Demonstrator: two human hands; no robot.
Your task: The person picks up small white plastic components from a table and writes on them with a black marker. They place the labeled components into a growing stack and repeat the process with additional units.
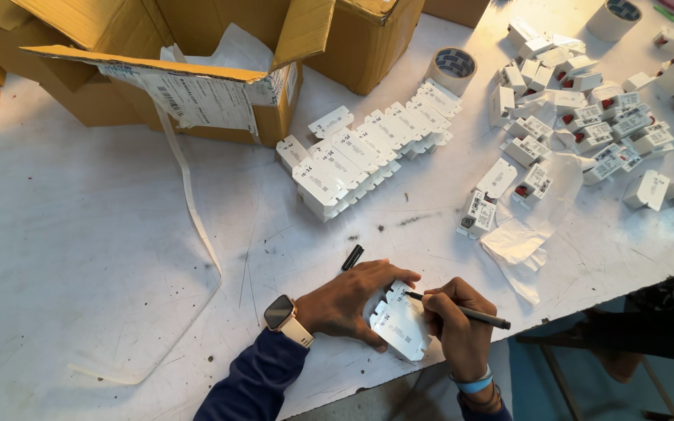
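Head view
Hidden: part of the flat carton (401, 326) lies under the left hand (349, 300); its print is too small to make out. The cap (352, 257) is half covered by the left fingers. Both forearms are cut off by the bottom edge.
Left hand: spread flat, palm down, pressing the carton to the surface (79, 234); a watch (281, 313) on the wrist.
Right hand: (454, 320) fingers pinched round a dark pen (462, 312), tip touching the carton's upper edge; a blue band on the wrist.
Carton: white, unfolded, with tabbed ends, at the near edge of the surface between the two hands. Long axis runs from upper left to lower right, tilted; the printed side faces up.
Pen: points up-left to the carton, its tail out to the right.
Stack: (368, 152) a fanned row of like white flat cartons, mid-surface, running diagonally up to the right.
Tape: (452, 68) a roll just beyond the stack's far end; a second roll at the top right, partly cut off.
Pile: (587, 117) small white folded boxes, some showing red parts, scattered at right.
Boxes: (196, 70) brown cardboard, top left, flaps open, with a white printed label on one flap; cut off by the top edge.
Strip: (196, 226) a white band trailing from the boxes across the surface.
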